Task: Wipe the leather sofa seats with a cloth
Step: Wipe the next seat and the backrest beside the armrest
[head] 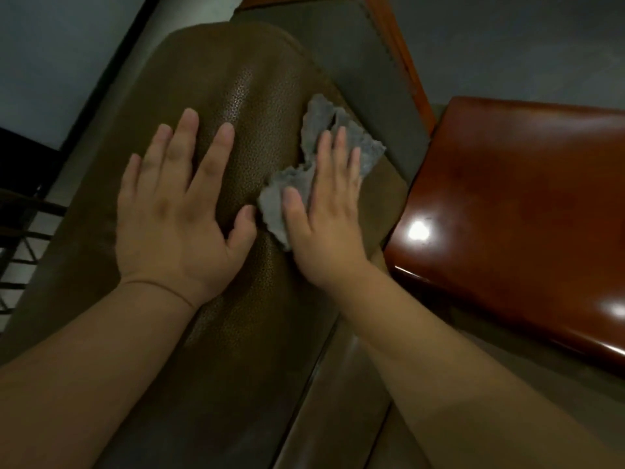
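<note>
Right hand (pixel 324 211) flat, fingers straight, pressing grey cloth (pixel 318 157) onto brown leather cushion (pixel 243 96) mid-frame; left hand (pixel 176 211) spread flat just beside, bare leather.

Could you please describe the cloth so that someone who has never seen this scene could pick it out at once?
Start at the brown leather seat cushion filling the middle of the view. Near its right edge, the right hand presses flat on a crumpled grey cloth. It is the only grey, ragged-edged thing there; the bare left hand beside it rests directly on the leather.
</note>
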### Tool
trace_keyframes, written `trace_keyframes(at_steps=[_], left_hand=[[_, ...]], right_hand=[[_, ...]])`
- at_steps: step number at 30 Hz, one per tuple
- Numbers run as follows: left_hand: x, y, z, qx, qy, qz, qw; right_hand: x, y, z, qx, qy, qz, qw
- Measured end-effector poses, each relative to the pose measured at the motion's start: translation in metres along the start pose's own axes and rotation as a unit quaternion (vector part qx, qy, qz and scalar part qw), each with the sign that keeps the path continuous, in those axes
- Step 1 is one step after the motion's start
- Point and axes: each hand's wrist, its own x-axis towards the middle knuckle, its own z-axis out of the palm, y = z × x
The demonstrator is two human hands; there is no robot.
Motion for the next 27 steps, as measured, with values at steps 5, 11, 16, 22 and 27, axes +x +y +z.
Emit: trace_keyframes(at_steps=[5,11,16,22,27], left_hand=[[0.001,-0.001,0.000,-0.008,0.001,0.003,1.000],[0.001,-0.002,0.001,-0.006,0.005,0.009,1.000],[0.001,-0.003,0.003,-0.004,0.008,0.010,1.000],[-0.001,-0.002,0.004,-0.006,0.016,0.011,1.000],[0.001,-0.005,0.005,-0.004,0.010,0.012,1.000]], right_hand=[[-0.011,0.114,-0.005,-0.059,0.011,0.255,0.965],[-0.045,-0.008,0.014,0.008,0.001,0.102,0.995],[-0.072,0.014,0.024,-0.013,0.023,0.025,0.999],[-0.062,0.022,0.020,0.023,0.029,0.224,0.974],[-0.060,-0.064,0.026,0.064,0.002,-0.012,0.998]])
